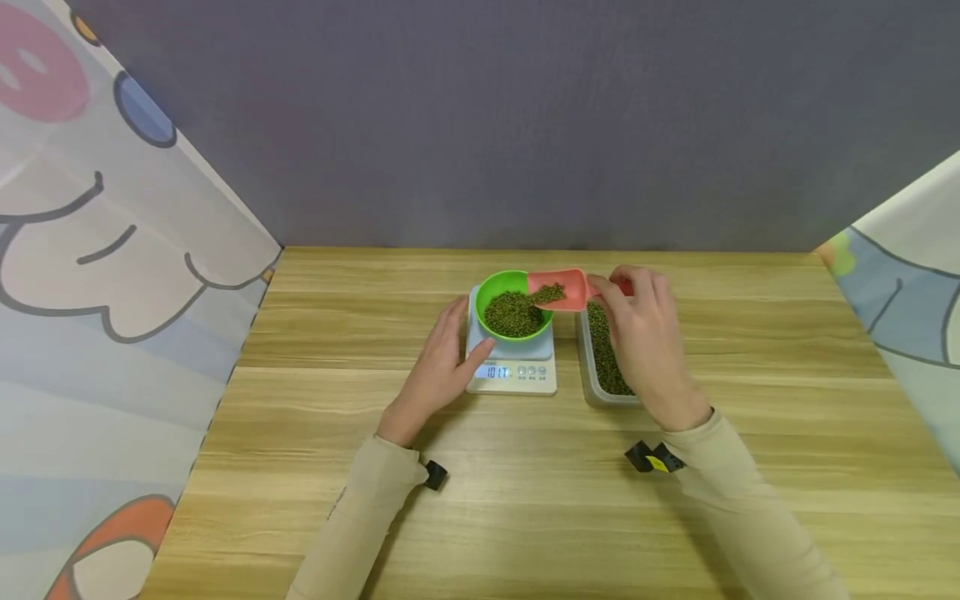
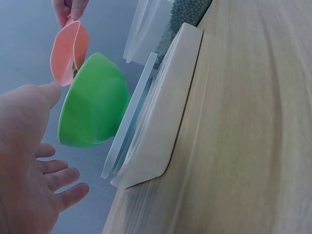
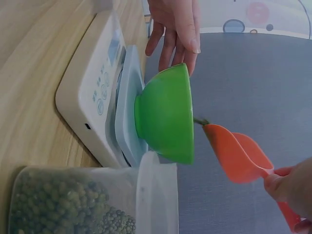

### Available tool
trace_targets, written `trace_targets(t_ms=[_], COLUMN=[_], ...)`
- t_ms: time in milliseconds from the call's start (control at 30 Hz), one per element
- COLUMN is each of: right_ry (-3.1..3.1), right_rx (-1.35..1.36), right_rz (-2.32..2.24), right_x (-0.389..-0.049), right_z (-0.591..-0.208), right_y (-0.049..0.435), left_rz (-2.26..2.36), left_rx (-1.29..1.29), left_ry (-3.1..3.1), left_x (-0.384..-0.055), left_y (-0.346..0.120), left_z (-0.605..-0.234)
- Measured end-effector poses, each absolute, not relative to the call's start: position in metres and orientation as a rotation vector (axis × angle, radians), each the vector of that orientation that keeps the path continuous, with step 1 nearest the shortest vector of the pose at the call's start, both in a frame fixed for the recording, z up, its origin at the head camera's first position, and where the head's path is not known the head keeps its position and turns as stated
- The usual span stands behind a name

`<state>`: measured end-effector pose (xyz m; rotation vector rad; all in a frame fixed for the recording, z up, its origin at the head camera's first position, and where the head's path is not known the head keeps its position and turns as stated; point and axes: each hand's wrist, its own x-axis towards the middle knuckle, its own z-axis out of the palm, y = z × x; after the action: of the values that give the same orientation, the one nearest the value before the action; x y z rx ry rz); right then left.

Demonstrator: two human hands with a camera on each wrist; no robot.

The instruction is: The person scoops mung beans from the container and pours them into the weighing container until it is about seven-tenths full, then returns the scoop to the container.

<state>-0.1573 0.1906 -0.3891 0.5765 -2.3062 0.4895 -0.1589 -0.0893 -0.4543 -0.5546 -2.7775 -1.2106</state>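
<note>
A green bowl (image 1: 484, 293) of mung beans (image 1: 513, 315) stands on a white kitchen scale (image 1: 537, 385), whose display is lit. My right hand (image 1: 647, 346) pinches the handle of a pink scoop (image 1: 574, 288) and holds it tilted over the bowl's right rim. Some beans lie in the scoop, and in the right wrist view a few spill from its lip (image 3: 206, 125) toward the bowl (image 3: 165, 114). My left hand (image 1: 438, 367) is beside the bowl's left side, fingers loosely extended and holding nothing. In the left wrist view its thumb (image 2: 48, 92) is near the bowl's rim.
A clear plastic container (image 1: 592, 385) of mung beans stands right of the scale, partly under my right hand. The wooden table (image 1: 525, 500) meets a grey panel (image 1: 555, 125) at the back. Cartoon-printed sheets (image 1: 90, 375) hang at the sides.
</note>
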Motion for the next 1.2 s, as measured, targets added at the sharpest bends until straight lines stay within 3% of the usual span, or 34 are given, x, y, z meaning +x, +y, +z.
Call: trace_targets(t_ms=[600, 1200], right_ry=[-2.086, -2.205], right_rx=[0.649, 0.574], right_rz=[0.297, 0.683], right_x=[-0.156, -0.137], right_z=[-0.392, -0.412], right_y=[0.191, 0.229], left_rz=[-1.206, -1.173], left_rx=[-0.567, -0.517], left_ry=[-2.783, -2.838], left_x=[-0.157, -0.152], left_y=[-0.091, -0.104], left_z=[-0.456, -0.462])
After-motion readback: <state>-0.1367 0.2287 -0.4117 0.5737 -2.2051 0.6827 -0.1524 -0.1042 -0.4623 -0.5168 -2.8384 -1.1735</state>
